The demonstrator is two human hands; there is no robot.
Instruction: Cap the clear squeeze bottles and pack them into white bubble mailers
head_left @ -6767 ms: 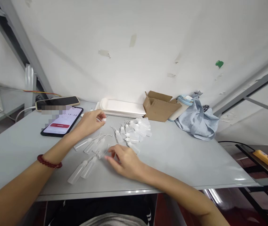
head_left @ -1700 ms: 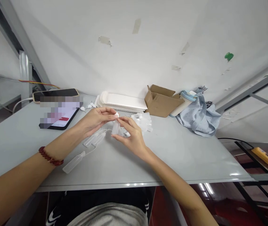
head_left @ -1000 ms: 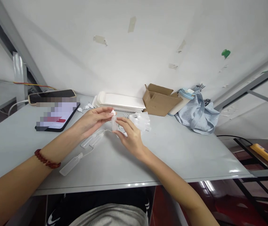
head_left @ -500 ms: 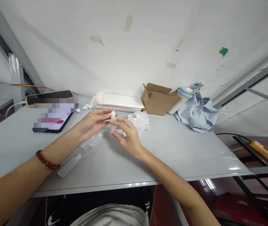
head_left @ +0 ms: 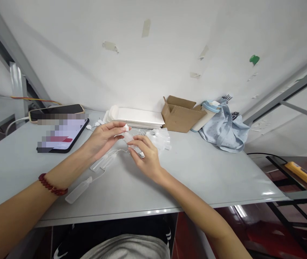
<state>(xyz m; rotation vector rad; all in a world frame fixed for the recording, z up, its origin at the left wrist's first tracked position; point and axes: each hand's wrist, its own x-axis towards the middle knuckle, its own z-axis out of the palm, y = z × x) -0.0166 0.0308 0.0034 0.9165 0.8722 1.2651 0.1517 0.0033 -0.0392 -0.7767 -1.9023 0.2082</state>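
Between my hands, above the table, is a small translucent plastic bottle [head_left: 128,137], tilted with its top to the left. My left hand [head_left: 107,136] pinches the white cap [head_left: 126,127] at its upper end. My right hand [head_left: 146,154] is closed around the bottle's body with thumb and fingers. Below my left hand lie translucent bottles with thin white tubes [head_left: 103,162]. Nearer the front edge is another bottle [head_left: 78,190] with a tube at its neck. A pile of clear bottles [head_left: 162,138] sits just beyond my right hand, partly hidden by it.
Two phones lie at left, one with a lit screen [head_left: 64,135], one dark [head_left: 57,112]. Small white caps [head_left: 96,123] rest near them. Along the wall stand stacked white trays [head_left: 139,116], an open cardboard box [head_left: 183,117], a lidded cup [head_left: 203,117] and a blue cloth bag [head_left: 226,133].
The bottle has gone from upright to tilted, its top leaning left. My left hand has shifted slightly left with its fingers on the cap; my right hand has barely moved.
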